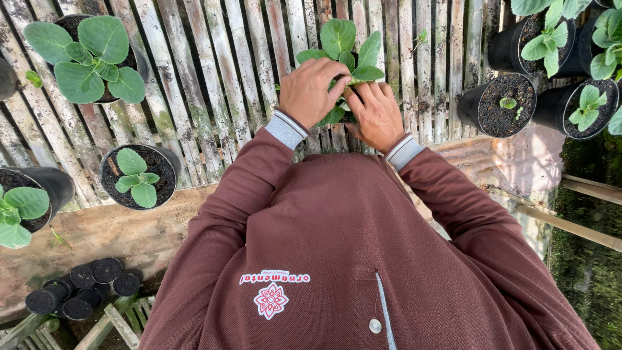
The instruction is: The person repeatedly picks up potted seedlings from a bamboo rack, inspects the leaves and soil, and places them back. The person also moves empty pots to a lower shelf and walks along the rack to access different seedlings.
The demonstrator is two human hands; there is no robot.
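- Left hand (313, 91) sits on the left side of the seedling (345, 48), palm down, fingers curled in toward the stem area, thumb and fingertips pinched at the base of the leaves; looks like it grips the plant low down, though the exact contact is covered.
- Seedling is at centre top of the slatted bamboo desk (220, 78), its broad green leaves sticking up above and between both hands.
- Right hand (376, 116) is just right of and below the plant, touching the left hand, fingers bent inward and pressed around the plant's base; can't tell whether it grasps the stem or only presses on what is under it.
- Hidden: the pot or soil under the seedling is blocked by both hands; lower leaves only partly show under the left palm.
- Arms: both come up from the bottom in maroon sleeves (220, 214) with grey cuffs, elbows out, wrists angled in so the hands meet.
- Around, left to right: large-leaf potted plant (87, 58) top left, small black-pot seedling (137, 176) left of the left arm, another pot cut off at the left edge, black pots with tiny sprouts (500, 104) well to the right, partly cropped.
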